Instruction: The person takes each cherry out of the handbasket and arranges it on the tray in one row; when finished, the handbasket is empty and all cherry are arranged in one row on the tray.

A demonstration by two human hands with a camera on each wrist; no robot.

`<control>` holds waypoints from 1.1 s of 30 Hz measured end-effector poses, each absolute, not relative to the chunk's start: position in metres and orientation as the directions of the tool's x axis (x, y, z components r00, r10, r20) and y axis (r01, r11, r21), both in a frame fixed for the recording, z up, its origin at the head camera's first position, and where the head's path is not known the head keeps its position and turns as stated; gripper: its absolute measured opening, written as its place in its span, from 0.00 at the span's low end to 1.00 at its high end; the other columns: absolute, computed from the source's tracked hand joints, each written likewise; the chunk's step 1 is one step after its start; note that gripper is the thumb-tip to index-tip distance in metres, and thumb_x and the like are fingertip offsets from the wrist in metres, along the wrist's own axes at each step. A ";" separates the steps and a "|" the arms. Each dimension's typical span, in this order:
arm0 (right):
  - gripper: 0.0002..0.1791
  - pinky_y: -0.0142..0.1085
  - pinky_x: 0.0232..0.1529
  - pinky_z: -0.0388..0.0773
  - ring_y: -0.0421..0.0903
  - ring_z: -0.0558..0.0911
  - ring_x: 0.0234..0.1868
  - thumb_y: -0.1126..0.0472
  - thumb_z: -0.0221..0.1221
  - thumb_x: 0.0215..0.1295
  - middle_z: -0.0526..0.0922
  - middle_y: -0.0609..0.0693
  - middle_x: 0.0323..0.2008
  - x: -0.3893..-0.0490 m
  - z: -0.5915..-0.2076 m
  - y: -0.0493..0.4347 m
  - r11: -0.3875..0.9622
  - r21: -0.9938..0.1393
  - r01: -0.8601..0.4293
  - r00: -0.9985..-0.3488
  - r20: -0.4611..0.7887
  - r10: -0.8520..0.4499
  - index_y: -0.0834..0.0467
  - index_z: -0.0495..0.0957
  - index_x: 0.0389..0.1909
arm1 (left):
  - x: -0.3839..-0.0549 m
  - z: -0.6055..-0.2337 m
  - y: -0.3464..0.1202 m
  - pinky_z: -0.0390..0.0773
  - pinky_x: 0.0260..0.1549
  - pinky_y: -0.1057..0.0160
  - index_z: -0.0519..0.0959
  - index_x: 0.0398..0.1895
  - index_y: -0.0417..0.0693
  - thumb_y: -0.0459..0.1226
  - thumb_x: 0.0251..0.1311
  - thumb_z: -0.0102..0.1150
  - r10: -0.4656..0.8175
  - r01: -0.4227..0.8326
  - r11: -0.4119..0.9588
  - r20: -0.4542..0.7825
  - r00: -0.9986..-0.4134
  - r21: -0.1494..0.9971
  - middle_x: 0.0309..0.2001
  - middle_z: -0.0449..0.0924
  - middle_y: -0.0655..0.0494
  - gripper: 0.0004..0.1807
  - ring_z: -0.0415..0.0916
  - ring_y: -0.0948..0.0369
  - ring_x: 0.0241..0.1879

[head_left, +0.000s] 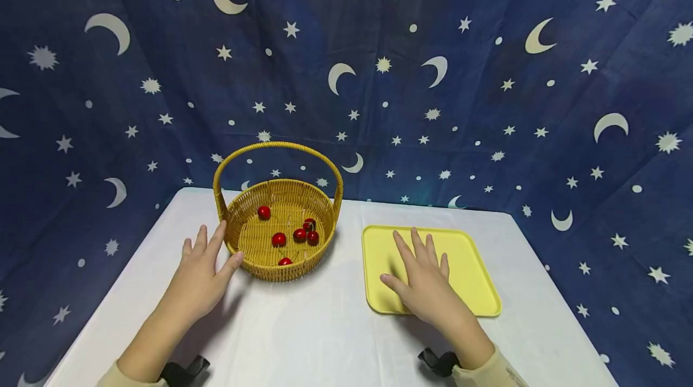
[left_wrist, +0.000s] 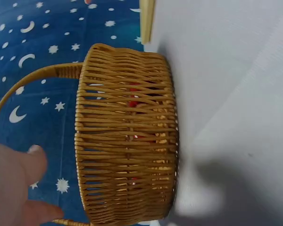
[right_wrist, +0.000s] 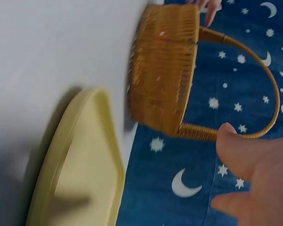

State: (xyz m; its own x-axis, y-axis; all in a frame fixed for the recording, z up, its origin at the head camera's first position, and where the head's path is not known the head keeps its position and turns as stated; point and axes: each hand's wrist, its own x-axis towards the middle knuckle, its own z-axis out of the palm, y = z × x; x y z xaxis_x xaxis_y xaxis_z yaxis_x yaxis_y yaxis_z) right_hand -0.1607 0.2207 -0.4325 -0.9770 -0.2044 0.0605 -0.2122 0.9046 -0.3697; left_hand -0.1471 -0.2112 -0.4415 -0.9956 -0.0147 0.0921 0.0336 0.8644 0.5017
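A round wicker basket (head_left: 271, 271) with a tall arched handle stands on the table, left of the middle. Several red cherries (head_left: 278, 239) lie scattered on its floor. My left hand (head_left: 199, 278) is at the basket's near left rim, fingers spread and straight, gripping nothing. To the right lies a flat yellow tray (head_left: 471, 278), with nothing on it but a shadow. Over its near half hovers my right hand (head_left: 428, 284), fingers spread, holding nothing. In the left wrist view the woven side of the basket (left_wrist: 127, 136) shows red through its gaps.
A white cloth (head_left: 303, 333) covers the table. Behind and at both sides hangs a dark blue curtain (head_left: 379, 104) with moons and stars. Black straps (head_left: 184, 370) sit at both wrists. The basket's handle (head_left: 278, 145) rises well above its rim.
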 end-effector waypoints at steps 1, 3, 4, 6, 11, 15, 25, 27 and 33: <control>0.51 0.83 0.78 0.42 0.71 0.42 0.87 0.38 0.67 0.72 0.45 0.62 0.88 -0.162 -0.431 0.217 0.886 -0.404 -0.228 -0.973 0.069 -0.219 0.42 0.51 0.88 | -0.149 -0.441 -0.214 0.57 0.66 0.10 0.46 0.89 0.50 0.63 0.79 0.51 -0.019 0.027 0.841 0.080 -0.997 0.540 0.82 0.44 0.19 0.49 0.45 0.14 0.77; 0.50 0.78 0.80 0.53 0.68 0.48 0.87 0.43 0.70 0.71 0.49 0.59 0.88 -0.166 -0.428 0.209 0.841 -0.474 -0.262 -0.964 0.092 -0.248 0.40 0.54 0.87 | -0.153 -0.440 -0.218 0.58 0.69 0.13 0.47 0.89 0.51 0.62 0.76 0.57 -0.030 0.009 0.792 0.054 -0.998 0.610 0.82 0.48 0.21 0.50 0.49 0.18 0.78; 0.49 0.76 0.79 0.59 0.66 0.52 0.87 0.44 0.71 0.70 0.52 0.57 0.87 -0.168 -0.426 0.205 0.817 -0.507 -0.275 -0.960 0.105 -0.259 0.39 0.56 0.86 | -0.156 -0.439 -0.220 0.60 0.69 0.14 0.49 0.89 0.51 0.60 0.75 0.60 -0.035 0.002 0.768 0.046 -0.998 0.640 0.82 0.51 0.22 0.51 0.53 0.20 0.77; 0.47 0.68 0.78 0.68 0.61 0.60 0.84 0.49 0.73 0.69 0.59 0.53 0.85 -0.172 -0.422 0.195 0.758 -0.578 -0.302 -0.952 0.139 -0.274 0.38 0.61 0.84 | -0.160 -0.439 -0.223 0.67 0.70 0.19 0.52 0.88 0.51 0.55 0.73 0.66 -0.046 -0.006 0.715 0.039 -0.998 0.699 0.81 0.56 0.25 0.49 0.61 0.24 0.76; 0.42 0.53 0.67 0.85 0.54 0.77 0.71 0.60 0.76 0.65 0.76 0.44 0.72 -0.187 -0.415 0.164 0.595 -0.709 -0.378 -0.923 0.237 -0.303 0.36 0.72 0.77 | -0.173 -0.442 -0.225 0.85 0.63 0.38 0.62 0.85 0.52 0.42 0.72 0.70 -0.117 -0.050 0.570 0.021 -0.993 0.820 0.76 0.69 0.30 0.42 0.77 0.33 0.69; 0.40 0.43 0.56 0.91 0.50 0.84 0.61 0.68 0.75 0.63 0.83 0.45 0.64 -0.200 -0.412 0.133 0.483 -0.768 -0.419 -0.898 0.272 -0.347 0.40 0.77 0.73 | -0.186 -0.447 -0.225 0.92 0.51 0.60 0.68 0.82 0.48 0.37 0.71 0.70 -0.174 -0.097 0.460 -0.017 -0.985 0.882 0.72 0.74 0.29 0.38 0.81 0.37 0.65; 0.33 0.34 0.50 0.90 0.52 0.88 0.56 0.70 0.70 0.68 0.86 0.48 0.60 -0.244 -0.416 0.057 0.422 -0.810 -0.407 -0.854 0.175 -0.490 0.45 0.80 0.72 | -0.199 -0.457 -0.229 0.92 0.45 0.67 0.72 0.77 0.37 0.33 0.72 0.69 -0.158 -0.168 0.218 -0.135 -0.978 0.961 0.69 0.72 0.28 0.32 0.86 0.68 0.41; 0.32 0.31 0.46 0.90 0.48 0.89 0.53 0.70 0.70 0.69 0.87 0.50 0.61 -0.254 -0.418 0.045 0.441 -0.807 -0.393 -0.850 0.136 -0.509 0.46 0.80 0.71 | -0.199 -0.458 -0.230 0.92 0.45 0.67 0.73 0.76 0.37 0.32 0.72 0.69 -0.155 -0.165 0.204 -0.135 -0.979 0.965 0.68 0.72 0.29 0.32 0.86 0.68 0.41; 0.30 0.36 0.33 0.91 0.53 0.90 0.34 0.72 0.68 0.70 0.85 0.58 0.63 -0.275 -0.429 0.019 0.500 -0.805 -0.320 -0.824 -0.024 -0.566 0.51 0.80 0.71 | -0.199 -0.459 -0.230 0.92 0.45 0.67 0.72 0.76 0.36 0.32 0.71 0.69 -0.138 -0.158 0.178 -0.134 -0.981 0.971 0.67 0.71 0.30 0.32 0.86 0.69 0.40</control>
